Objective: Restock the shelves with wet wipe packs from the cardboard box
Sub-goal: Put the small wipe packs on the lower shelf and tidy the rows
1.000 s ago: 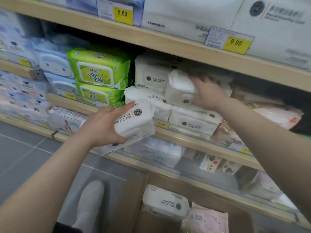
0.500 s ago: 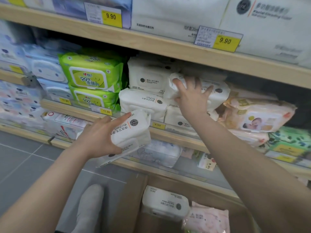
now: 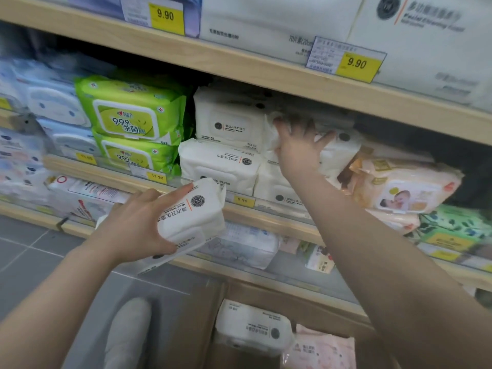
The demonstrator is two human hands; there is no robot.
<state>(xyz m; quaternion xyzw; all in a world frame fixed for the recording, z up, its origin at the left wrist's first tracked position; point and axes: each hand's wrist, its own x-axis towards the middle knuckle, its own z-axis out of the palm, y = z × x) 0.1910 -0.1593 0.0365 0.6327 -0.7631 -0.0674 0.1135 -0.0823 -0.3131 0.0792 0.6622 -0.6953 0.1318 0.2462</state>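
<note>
Step in hand: seating a white wipe pack on top of the white stack on the middle shelf, judged from the reach and the task.
Right hand: the right hand lies flat against the near face of that pack, fingers spread and fairly straight, pressing rather than gripping.
Pack being placed: top tier of the stack, tucked under the upper shelf, tilted and not yet square with the packs below; its far end is hidden.
Left hand: the left hand grips a second white pack, thumb over the top face, the other fingers curled under it, held in front of the middle shelf edge.
Neighbours: green packs to the left of the white stack, peach baby-print packs just to the right, touching or nearly so.
Supply: the cardboard box sits low and near, with one white pack and a pink pack showing inside.
Progress: judged partway; stock remains in the box and in the left hand.
Method advised: push with the flat palm along the pack's length, keeping it level so it slides under the upper shelf without snagging; square its front with the pack beneath.
Risk: soft packs may slump towards the peach stack or slide forward off the pile if left tilted.
Next pack: keep it clear of the shelf edge until the right hand is free to guide it.
</note>
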